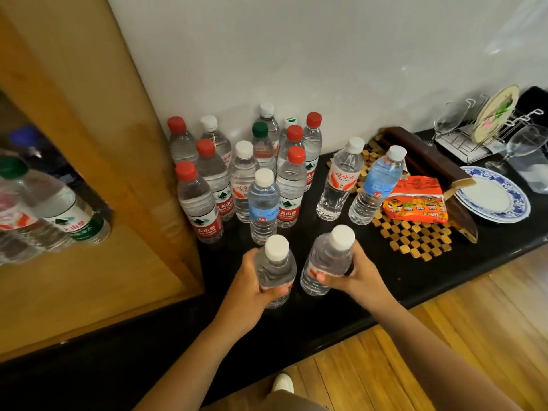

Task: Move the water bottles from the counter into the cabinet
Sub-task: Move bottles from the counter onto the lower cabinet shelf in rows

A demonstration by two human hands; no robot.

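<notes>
The left hand [252, 280] gripped a white-capped bottle [275, 274], fingers curled round its body, near the front of the black counter [415, 280]. The right hand [353, 274] gripped a second white-capped bottle [326, 259] just beside the first, tilted a little to the right. Whether either bottle's base touched the counter could not be told. Behind them a cluster of bottles [246, 170] with red, white and green caps stood upright against the wall, next to the wooden cabinet [98, 161]. Two more bottles [341, 179] stood apart to the right, at the edge of a wooden lattice mat [415, 235]. A red snack packet [415, 203] lay on the mat, with blue-and-white plates [516, 203] beyond it. Glasses [522, 143] and a wire rack [462, 140] stood at the far right. Bottles in the cabinet [53, 215] showed blurred through its glass on the left.
</notes>
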